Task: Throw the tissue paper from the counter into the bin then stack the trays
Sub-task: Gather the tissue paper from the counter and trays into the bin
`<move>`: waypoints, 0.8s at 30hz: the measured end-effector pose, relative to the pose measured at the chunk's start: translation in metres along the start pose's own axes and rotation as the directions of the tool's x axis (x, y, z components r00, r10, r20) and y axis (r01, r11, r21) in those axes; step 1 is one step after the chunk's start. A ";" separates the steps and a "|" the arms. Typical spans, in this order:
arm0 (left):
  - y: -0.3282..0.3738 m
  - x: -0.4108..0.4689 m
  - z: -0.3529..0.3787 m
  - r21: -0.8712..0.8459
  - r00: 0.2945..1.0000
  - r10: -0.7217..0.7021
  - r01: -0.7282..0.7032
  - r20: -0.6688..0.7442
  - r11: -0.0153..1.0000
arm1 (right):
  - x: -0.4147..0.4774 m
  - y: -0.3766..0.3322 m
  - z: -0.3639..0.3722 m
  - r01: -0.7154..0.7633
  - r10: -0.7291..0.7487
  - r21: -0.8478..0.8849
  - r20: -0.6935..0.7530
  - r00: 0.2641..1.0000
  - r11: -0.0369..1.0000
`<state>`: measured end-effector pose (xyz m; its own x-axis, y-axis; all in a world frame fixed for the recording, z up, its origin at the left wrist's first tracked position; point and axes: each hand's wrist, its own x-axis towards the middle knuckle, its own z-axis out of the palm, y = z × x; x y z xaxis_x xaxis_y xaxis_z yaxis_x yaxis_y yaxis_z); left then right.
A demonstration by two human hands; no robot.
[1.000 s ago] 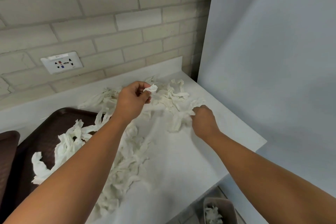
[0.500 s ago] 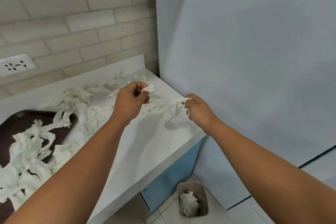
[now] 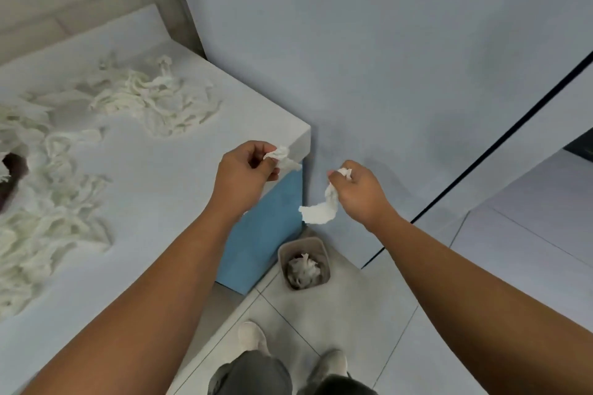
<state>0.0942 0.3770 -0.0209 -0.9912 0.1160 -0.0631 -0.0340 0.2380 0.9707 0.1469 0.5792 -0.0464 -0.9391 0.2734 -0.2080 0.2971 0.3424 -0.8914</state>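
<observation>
Pinching a tissue bit (image 3: 281, 155) in the left hand (image 3: 244, 171) and a long strip (image 3: 321, 213) in the right hand (image 3: 361, 194), mid frame, the person should bring both straight over the bin (image 3: 324, 250) low in the middle before letting go.

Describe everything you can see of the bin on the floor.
The bin is a small, grey-beige container that looks like plastic, with a rounded-rectangular open top and no lid in view. It stands upright on the tiled floor, close beside the blue cabinet side near the wall corner; whether it touches the cabinet cannot be told. Crumpled white tissue lies inside, below the rim.
</observation>
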 end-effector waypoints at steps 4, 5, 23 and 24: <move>-0.056 -0.010 0.032 0.014 0.994 -0.083 0.082 0.071 0.997 | -0.003 0.063 0.010 -0.112 0.109 -0.054 -0.064 0.992 0.992; -0.073 -0.010 0.039 0.031 0.990 -0.109 0.106 0.087 0.994 | -0.001 0.077 0.013 -0.125 0.118 -0.082 -0.080 0.990 0.989; -0.393 0.019 0.118 0.137 0.863 -0.492 0.476 0.119 0.869 | 0.065 0.331 0.112 -0.452 0.430 -0.167 -0.153 0.890 0.876; -0.411 0.022 0.121 0.156 0.856 -0.502 0.483 0.121 0.862 | 0.067 0.347 0.120 -0.476 0.450 -0.156 -0.175 0.876 0.865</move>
<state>0.1021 0.3986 -0.4497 -0.8162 0.0967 -0.5696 -0.4884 0.4114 0.7696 0.1661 0.6087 -0.4183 -0.6584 0.5507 -0.5131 0.7313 0.3066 -0.6093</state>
